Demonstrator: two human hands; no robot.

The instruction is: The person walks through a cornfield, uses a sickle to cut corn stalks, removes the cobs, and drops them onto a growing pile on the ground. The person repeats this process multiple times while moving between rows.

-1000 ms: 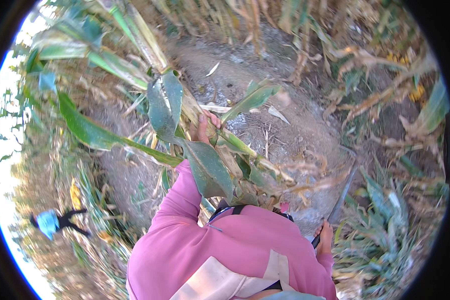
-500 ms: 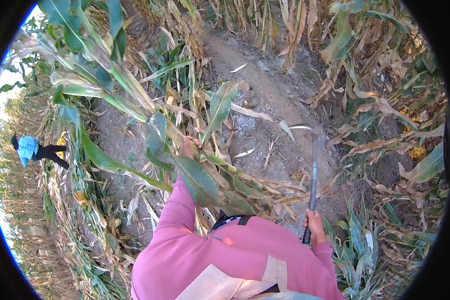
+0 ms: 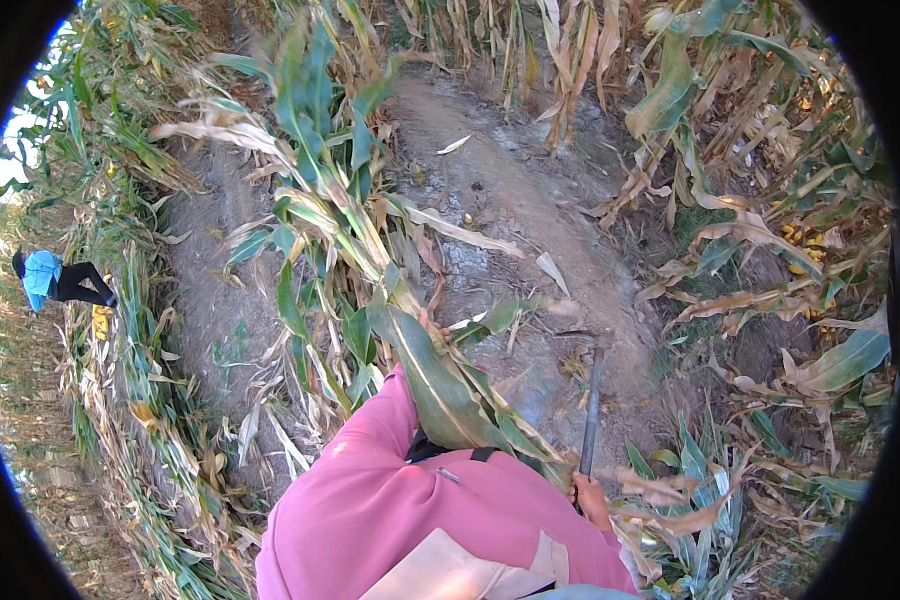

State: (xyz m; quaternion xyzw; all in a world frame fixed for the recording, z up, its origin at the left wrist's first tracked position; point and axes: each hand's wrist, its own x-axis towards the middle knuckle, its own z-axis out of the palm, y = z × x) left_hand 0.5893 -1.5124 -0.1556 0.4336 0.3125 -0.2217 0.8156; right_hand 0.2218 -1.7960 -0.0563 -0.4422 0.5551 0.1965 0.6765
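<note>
My left hand point(image 3: 426, 324) is closed around a bundle of cut corn stalks point(image 3: 370, 245); a broad green leaf covers most of its fingers. The bundle runs slantwise, leafy tops away from me and lower ends beside my body near my right hand. My right hand point(image 3: 592, 502) grips the dark lower end of the long handle of a sickle point(image 3: 592, 410). Its thin curved blade points left, just above the bare soil. Dry leaves partly hide the right hand, and the stalks' lower ends come close to it or touch it; I cannot tell which.
Standing dry corn point(image 3: 750, 230) lines the right side and far edge. A row of laid stalks point(image 3: 150, 400) runs along the left, with yellow cobs point(image 3: 101, 322) by it. Beyond walks a person in a blue top point(image 3: 42, 275). Loose husks lie on the soil path point(image 3: 510, 180).
The stalk bundle has swung from the upper left toward the middle, and its lower ends have come toward my right side. My right hand and the sickle have moved left and nearer my body.
</note>
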